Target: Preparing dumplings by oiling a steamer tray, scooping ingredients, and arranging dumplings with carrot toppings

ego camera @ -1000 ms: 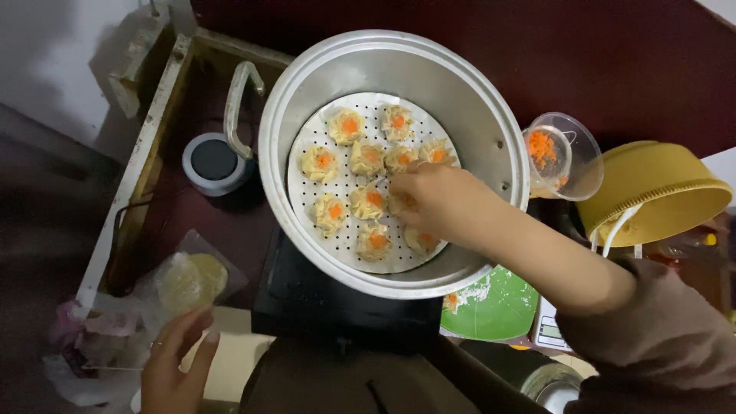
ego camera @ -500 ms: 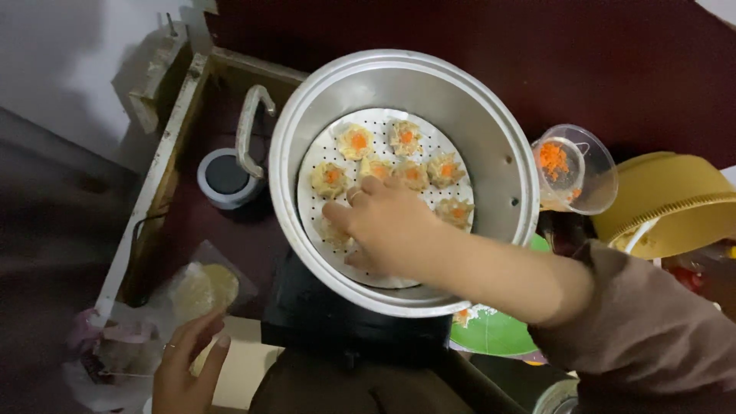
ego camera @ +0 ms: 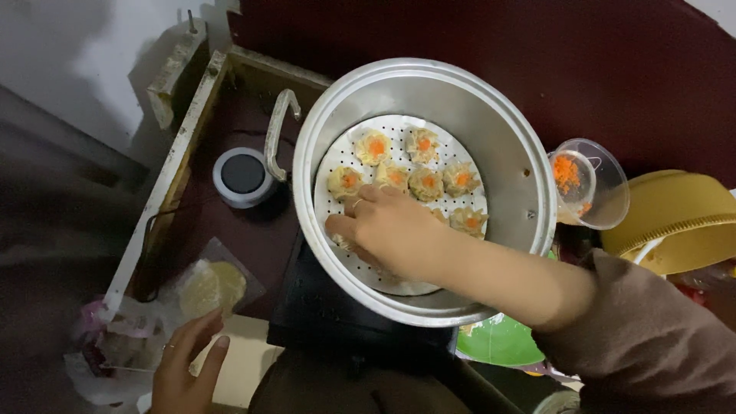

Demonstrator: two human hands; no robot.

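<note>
Head view: right hand [ego camera: 387,230] reaches into the steel steamer pot [ego camera: 506,153], fingers curled at the perforated tray's near-left edge beside the spaced dumplings [ego camera: 406,172], grip contents hidden; left hand [ego camera: 188,368] open, resting near the plastic-wrapped wrappers [ego camera: 207,285] on the bench.

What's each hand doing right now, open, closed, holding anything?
Left hand: open, fingers spread, holding nothing, beside the stack of round wrappers.
Right hand: inside the metal steamer pot, fingers curled down on the perforated tray; grip cannot be told.
</note>
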